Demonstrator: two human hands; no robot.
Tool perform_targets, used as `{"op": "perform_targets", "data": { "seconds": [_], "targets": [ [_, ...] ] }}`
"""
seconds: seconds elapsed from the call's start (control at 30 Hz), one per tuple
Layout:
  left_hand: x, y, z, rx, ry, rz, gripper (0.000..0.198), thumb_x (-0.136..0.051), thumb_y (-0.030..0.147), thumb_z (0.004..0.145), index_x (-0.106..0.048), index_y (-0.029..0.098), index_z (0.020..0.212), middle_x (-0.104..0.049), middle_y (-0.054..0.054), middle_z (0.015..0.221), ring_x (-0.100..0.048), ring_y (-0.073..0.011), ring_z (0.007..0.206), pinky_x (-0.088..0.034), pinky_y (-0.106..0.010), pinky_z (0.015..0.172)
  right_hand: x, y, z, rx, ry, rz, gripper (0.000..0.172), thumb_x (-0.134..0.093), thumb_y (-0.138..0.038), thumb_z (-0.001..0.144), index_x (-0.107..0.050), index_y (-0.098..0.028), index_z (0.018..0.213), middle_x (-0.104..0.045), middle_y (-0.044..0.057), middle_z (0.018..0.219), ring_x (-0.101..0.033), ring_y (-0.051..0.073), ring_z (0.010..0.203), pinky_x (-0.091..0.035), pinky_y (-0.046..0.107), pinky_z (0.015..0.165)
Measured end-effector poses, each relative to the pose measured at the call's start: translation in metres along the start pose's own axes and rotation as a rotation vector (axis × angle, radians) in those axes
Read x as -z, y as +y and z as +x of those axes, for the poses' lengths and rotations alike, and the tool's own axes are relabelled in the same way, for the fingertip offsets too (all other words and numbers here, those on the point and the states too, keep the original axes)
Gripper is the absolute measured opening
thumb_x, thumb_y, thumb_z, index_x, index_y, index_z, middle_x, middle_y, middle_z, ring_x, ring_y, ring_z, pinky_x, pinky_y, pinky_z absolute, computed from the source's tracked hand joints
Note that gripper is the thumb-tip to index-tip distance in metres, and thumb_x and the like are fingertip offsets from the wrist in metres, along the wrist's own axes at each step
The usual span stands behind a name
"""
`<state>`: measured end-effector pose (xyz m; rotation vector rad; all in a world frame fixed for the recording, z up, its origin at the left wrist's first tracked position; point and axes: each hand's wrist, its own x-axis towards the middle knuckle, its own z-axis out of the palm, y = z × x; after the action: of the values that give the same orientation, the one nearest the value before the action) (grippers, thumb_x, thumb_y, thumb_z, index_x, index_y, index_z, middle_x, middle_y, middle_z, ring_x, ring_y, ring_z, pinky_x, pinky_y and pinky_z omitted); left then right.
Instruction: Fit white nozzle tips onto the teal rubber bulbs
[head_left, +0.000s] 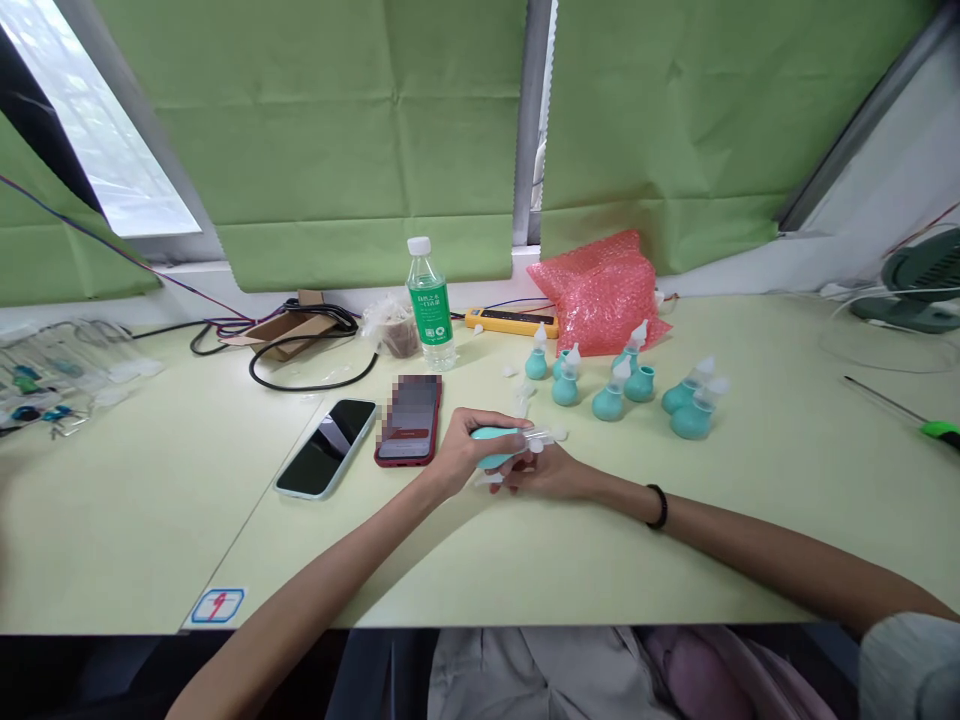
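Left hand [466, 452] curls around a teal bulb [491, 447]; right hand [546, 470] pinches its clear tip, both resting on a pale table [525, 570] before green blinds [322, 120].

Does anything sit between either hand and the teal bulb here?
Nothing visible does. The left hand grips the bulb directly, and the right hand meets its clear tip. The other bulbs stand apart, farther back on the table; the phones lie to the left.
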<state>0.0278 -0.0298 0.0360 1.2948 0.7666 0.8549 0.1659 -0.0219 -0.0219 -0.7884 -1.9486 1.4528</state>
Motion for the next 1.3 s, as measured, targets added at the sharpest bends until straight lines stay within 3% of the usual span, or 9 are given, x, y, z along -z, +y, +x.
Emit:
{"op": "perform_targets", "data": {
  "seconds": [0.2,0.47,0.67,0.77,0.87,1.03,1.1,1.2,1.3],
  "targets": [
    [0.015,-0.013,0.008,-0.08,0.157,-0.074,0.032,-0.062,0.03,0.059,-0.062,0.008,0.082,-0.058,-0.005,0.059,-0.042,-0.0062,0.04,-0.029,-0.021,0.037,0.004,0.003,0.009,-0.041,0.081,0.001,0.02,-0.055,-0.03,0.066,-0.064,-0.012,0.071,-0.06,0.004,0.062,-0.049,0.007,0.045,-0.043,0.022,0.045],
    [0.008,-0.027,0.016,-0.16,0.408,-0.153,0.037,-0.06,0.034,0.061,-0.059,0.012,0.091,-0.059,-0.004,0.068,-0.045,-0.0068,0.046,-0.034,-0.021,0.042,-0.006,-0.016,0.012,-0.24,0.16,0.329,0.022,-0.065,-0.025,0.055,-0.056,-0.011,0.069,-0.06,0.004,0.059,-0.054,0.012,0.043,-0.045,0.025,0.044],
    [0.007,-0.029,0.015,-0.179,0.449,-0.12,0.039,-0.061,0.033,0.06,-0.059,0.012,0.093,-0.061,-0.007,0.075,-0.05,-0.0095,0.056,-0.038,-0.021,0.047,0.0,-0.018,0.009,-0.268,0.219,0.398,0.021,-0.061,-0.03,0.061,-0.058,-0.01,0.068,-0.058,0.004,0.061,-0.052,0.009,0.047,-0.042,0.021,0.046],
    [0.012,-0.026,0.013,-0.141,0.429,-0.091,0.041,-0.063,0.031,0.058,-0.059,0.012,0.093,-0.06,-0.007,0.074,-0.05,-0.0099,0.057,-0.034,-0.019,0.043,0.018,-0.017,0.007,-0.186,0.393,0.232,0.021,-0.059,-0.031,0.062,-0.059,-0.011,0.068,-0.053,0.0,0.054,-0.045,0.006,0.043,-0.037,0.019,0.042],
    [0.014,-0.023,0.012,-0.07,0.359,-0.042,0.043,-0.063,0.03,0.057,-0.059,0.01,0.095,-0.06,-0.008,0.072,-0.049,-0.01,0.055,-0.033,-0.018,0.043,0.043,-0.022,0.006,-0.023,0.517,-0.029,0.022,-0.063,-0.029,0.056,-0.06,-0.012,0.07,-0.051,-0.002,0.054,-0.045,0.008,0.048,-0.039,0.021,0.047],
    [0.008,-0.022,0.009,-0.076,0.305,0.115,0.031,-0.063,0.024,0.055,-0.064,0.009,0.082,-0.06,-0.006,0.064,-0.049,-0.0103,0.054,-0.036,-0.02,0.048,0.07,-0.047,0.002,0.303,0.338,-0.553,0.018,-0.063,-0.027,0.058,-0.063,-0.016,0.073,-0.057,0.006,0.085,-0.053,0.016,0.078,-0.043,0.029,0.072],
    [0.006,-0.023,0.009,-0.116,0.328,0.202,0.028,-0.064,0.022,0.054,-0.065,0.01,0.079,-0.062,-0.006,0.066,-0.051,-0.0122,0.058,-0.039,-0.021,0.052,0.072,-0.056,0.0,0.361,0.234,-0.683,0.018,-0.059,-0.026,0.063,-0.063,-0.018,0.079,-0.057,0.007,0.093,-0.053,0.016,0.083,-0.043,0.028,0.072],
    [0.005,-0.025,0.008,-0.164,0.358,0.295,0.025,-0.064,0.021,0.053,-0.066,0.011,0.076,-0.064,-0.007,0.073,-0.054,-0.0152,0.065,-0.041,-0.022,0.056,0.072,-0.064,-0.004,0.363,0.114,-0.789,0.021,-0.053,-0.026,0.07,-0.061,-0.017,0.088,-0.061,0.005,0.077,-0.054,0.012,0.063,-0.043,0.023,0.059],
    [0.006,-0.023,0.007,-0.164,0.372,0.317,0.025,-0.064,0.022,0.053,-0.066,0.011,0.076,-0.064,-0.007,0.074,-0.055,-0.0162,0.066,-0.041,-0.022,0.056,0.073,-0.065,-0.006,0.389,0.086,-0.869,0.024,-0.055,-0.028,0.069,-0.061,-0.013,0.087,-0.057,0.002,0.059,-0.045,0.008,0.048,-0.037,0.021,0.049]
  ]
}}
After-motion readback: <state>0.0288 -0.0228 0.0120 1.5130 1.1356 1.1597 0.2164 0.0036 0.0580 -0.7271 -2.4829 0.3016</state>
